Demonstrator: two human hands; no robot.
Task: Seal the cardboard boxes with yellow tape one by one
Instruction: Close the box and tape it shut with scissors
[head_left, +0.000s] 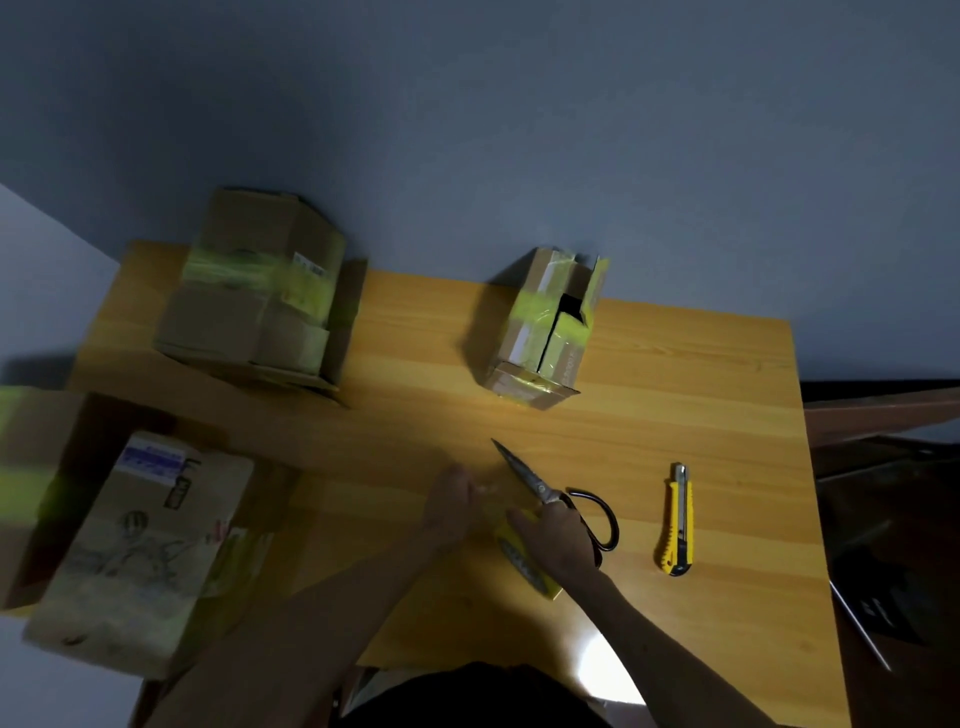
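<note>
While at scissors (524, 470), right hand (561, 543) mid-table (675, 364).

wooden table (675, 364), seemingly grey-blue wall (519, 130)

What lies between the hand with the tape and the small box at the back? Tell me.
Only the scissors: they lie flat on the table just beyond the right hand, blades across the line from the yellow tape to the small box. Beyond them, bare wood.

A plain room used for packing: wooden table (675, 374), blue-grey wall (519, 130), taped cardboard boxes (540, 332), scissors (524, 470), utility knife (677, 525)
</note>
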